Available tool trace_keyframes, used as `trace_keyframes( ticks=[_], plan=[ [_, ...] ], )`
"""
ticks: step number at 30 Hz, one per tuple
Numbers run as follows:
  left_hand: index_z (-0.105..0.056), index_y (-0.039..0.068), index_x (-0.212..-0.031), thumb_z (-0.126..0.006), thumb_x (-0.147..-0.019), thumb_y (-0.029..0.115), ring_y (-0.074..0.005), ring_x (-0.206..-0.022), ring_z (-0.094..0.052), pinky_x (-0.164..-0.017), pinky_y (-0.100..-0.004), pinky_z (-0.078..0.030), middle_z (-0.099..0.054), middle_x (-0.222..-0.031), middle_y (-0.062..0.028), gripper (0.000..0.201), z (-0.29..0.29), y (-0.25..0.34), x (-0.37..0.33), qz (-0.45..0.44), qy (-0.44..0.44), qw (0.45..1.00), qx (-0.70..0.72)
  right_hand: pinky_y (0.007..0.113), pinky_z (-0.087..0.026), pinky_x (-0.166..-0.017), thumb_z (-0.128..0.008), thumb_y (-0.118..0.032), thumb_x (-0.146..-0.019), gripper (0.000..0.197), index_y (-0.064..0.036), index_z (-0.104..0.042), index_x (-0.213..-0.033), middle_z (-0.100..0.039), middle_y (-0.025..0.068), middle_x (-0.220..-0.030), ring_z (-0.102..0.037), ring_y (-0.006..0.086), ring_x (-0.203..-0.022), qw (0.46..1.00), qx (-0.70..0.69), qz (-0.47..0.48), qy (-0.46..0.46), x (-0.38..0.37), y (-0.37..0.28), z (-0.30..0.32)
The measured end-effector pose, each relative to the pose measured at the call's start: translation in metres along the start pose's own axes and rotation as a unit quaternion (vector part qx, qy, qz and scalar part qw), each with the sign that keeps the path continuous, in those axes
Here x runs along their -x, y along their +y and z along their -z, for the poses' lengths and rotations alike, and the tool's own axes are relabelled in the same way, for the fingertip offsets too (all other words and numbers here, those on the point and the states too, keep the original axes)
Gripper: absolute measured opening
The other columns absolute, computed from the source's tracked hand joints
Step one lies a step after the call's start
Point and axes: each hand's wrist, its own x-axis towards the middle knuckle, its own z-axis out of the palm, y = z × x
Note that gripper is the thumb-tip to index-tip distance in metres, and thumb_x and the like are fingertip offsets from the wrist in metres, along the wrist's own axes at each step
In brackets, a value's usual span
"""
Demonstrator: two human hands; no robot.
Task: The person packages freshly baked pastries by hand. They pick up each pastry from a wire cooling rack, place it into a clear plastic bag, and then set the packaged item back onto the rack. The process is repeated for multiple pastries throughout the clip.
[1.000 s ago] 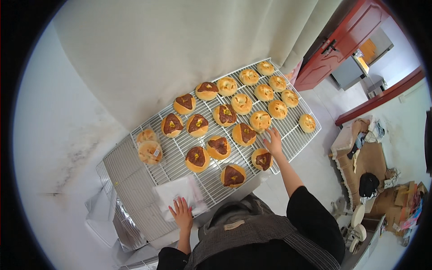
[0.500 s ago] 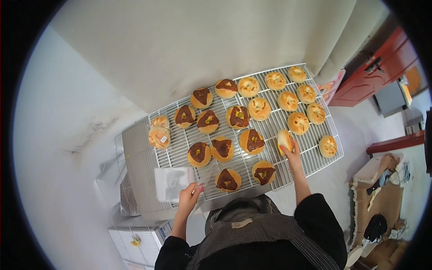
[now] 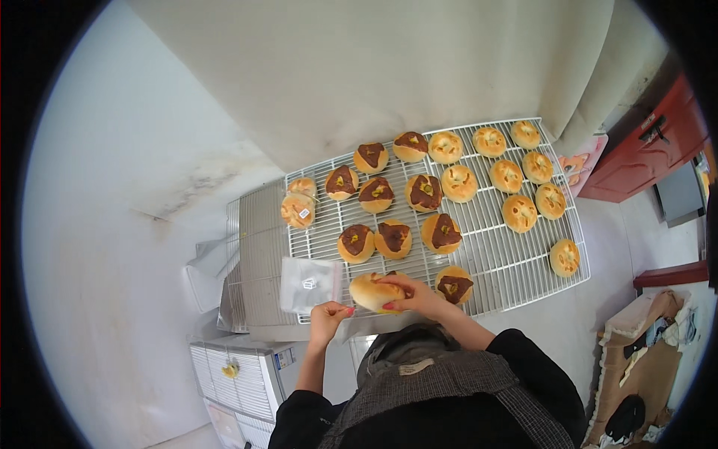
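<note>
My right hand (image 3: 407,292) grips a pale golden bun (image 3: 366,292) from its right side and holds it over the near edge of the wire rack (image 3: 493,280). Just left of the bun, my left hand (image 3: 327,320) pinches a clear plastic bag that barely shows against the rack. Beside that hand lies a stack of clear plastic bags (image 3: 303,297) with a small white label on top. Chocolate-topped buns (image 3: 393,238) stand in the rack's middle, one of them partly hidden behind my right hand. Several golden buns (image 3: 520,214) sit toward the right.
Two wrapped buns (image 3: 298,211) lie at the rack's left end. A steel tray (image 3: 262,258) extends left of them. Behind the rack hangs a pale curtain (image 3: 389,67). A white slatted unit (image 3: 235,378) stands at the lower left, and a brown padded seat (image 3: 643,359) at the right.
My right hand has carried the golden bun leftward from the rack's right part to beside my left hand. The whole view has shifted somewhat, moving the rack rightward in it.
</note>
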Motion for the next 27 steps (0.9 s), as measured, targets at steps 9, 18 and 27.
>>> trace_keyframes(
  ticks=[9,18,27],
  plan=[
    [-0.06,0.003,-0.103,-0.068,-0.071,0.009,-0.0275,-0.078,-0.062,-0.079,-0.0323,-0.046,-0.063,-0.088,-0.0168,0.033,0.014,0.022,0.027,-0.316,0.053,0.925,-0.206,0.027,-0.035,-0.095,-0.067,-0.026,-0.075,0.052,-0.01,-0.05,-0.121,-0.048,0.0052,-0.123,-0.044,0.0168,-0.113,0.977,0.108,-0.095,-0.157,-0.021,-0.041,-0.003],
    [-0.048,-0.001,-0.12,-0.055,-0.082,0.01,-0.0267,-0.102,-0.056,-0.091,-0.0312,-0.038,-0.057,-0.11,-0.0181,0.039,-0.021,0.04,0.045,-0.303,0.084,0.948,0.04,0.034,-0.048,-0.063,-0.057,-0.035,-0.08,0.032,-0.005,-0.057,-0.093,-0.059,0.0086,-0.073,-0.06,0.0262,-0.068,0.762,0.632,0.091,0.111,-0.007,-0.082,-0.059],
    [-0.043,0.002,-0.125,-0.035,-0.093,0.011,-0.0238,-0.107,-0.054,-0.091,-0.0296,-0.038,-0.057,-0.113,-0.0159,0.034,-0.033,0.043,0.012,-0.217,-0.039,0.963,0.156,0.03,-0.048,-0.062,-0.065,-0.012,-0.073,0.023,-0.0037,-0.06,-0.093,-0.056,0.0074,-0.08,-0.058,0.0224,-0.071,0.738,0.557,0.305,0.227,-0.002,-0.057,-0.066]
  ],
)
